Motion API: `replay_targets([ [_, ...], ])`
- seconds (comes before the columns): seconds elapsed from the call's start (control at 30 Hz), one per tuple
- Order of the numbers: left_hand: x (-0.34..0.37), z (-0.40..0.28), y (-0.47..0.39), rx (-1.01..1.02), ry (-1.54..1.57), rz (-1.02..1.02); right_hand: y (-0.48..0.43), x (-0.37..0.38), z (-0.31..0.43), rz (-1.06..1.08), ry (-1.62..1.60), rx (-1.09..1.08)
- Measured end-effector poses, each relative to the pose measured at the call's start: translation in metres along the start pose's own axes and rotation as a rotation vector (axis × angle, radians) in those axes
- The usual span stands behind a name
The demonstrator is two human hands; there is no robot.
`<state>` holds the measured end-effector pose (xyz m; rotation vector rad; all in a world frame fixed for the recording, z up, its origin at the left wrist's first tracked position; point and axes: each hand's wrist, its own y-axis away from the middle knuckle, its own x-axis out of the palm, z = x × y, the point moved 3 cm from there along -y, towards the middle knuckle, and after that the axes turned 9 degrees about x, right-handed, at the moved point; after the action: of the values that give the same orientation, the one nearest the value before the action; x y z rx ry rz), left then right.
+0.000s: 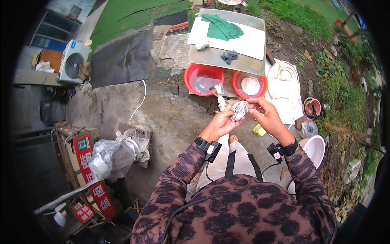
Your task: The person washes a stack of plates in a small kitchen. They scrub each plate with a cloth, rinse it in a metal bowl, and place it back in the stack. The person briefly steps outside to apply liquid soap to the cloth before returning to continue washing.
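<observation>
In front of my body, my left hand cradles a crumpled, greyish-white piece of thin fabric or film; its exact material cannot be told. The thumb and fingers of my right hand pinch its right edge. Just beyond my hands rises a white tap with a dark handle. Two red basins stand under the far table's near edge: the left basin and the right basin. On the table lie a green cloth, a dark crumpled bundle and a small whitish bundle.
A coiled white hose lies on a pale sheet at right. A yellow object and a white tub are near my right arm. At left are a plastic-covered item, red signs and an air-conditioner unit.
</observation>
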<state>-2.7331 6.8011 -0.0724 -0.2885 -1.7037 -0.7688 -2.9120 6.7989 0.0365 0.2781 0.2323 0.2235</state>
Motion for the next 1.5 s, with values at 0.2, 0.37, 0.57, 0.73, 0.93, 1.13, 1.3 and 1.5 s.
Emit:
replay_targets([
  [0.2,0.015,-0.062,0.067,0.316,0.087,0.085,-0.028,0.086,0.038,0.084,0.175,-0.27],
  [0.37,-0.006,-0.136,0.1,0.472,0.111,0.039,-0.071,0.18,0.068,0.182,0.276,-0.503],
  [0.57,-0.031,-0.274,0.156,0.52,0.094,-0.079,-0.153,0.313,0.104,0.491,0.061,-0.438],
  [0.73,-0.027,-0.39,0.219,0.594,-0.348,-0.224,-0.221,0.422,0.145,0.658,-0.36,-0.081],
  [0.93,-0.069,-0.518,0.281,0.555,-0.297,-0.208,-0.299,0.461,0.204,0.675,-0.667,0.143],
  [1.13,-0.158,-0.668,0.372,0.72,-0.252,-0.466,-0.415,0.427,0.234,0.486,-0.662,0.135],
  [1.3,-0.197,-0.76,0.481,0.982,-0.301,-0.837,-0.519,0.416,0.264,0.332,-0.642,0.061],
  [1.5,-0.235,-0.823,0.549,1.126,-0.038,-0.951,-0.627,0.47,0.322,0.331,-0.653,0.046],
])
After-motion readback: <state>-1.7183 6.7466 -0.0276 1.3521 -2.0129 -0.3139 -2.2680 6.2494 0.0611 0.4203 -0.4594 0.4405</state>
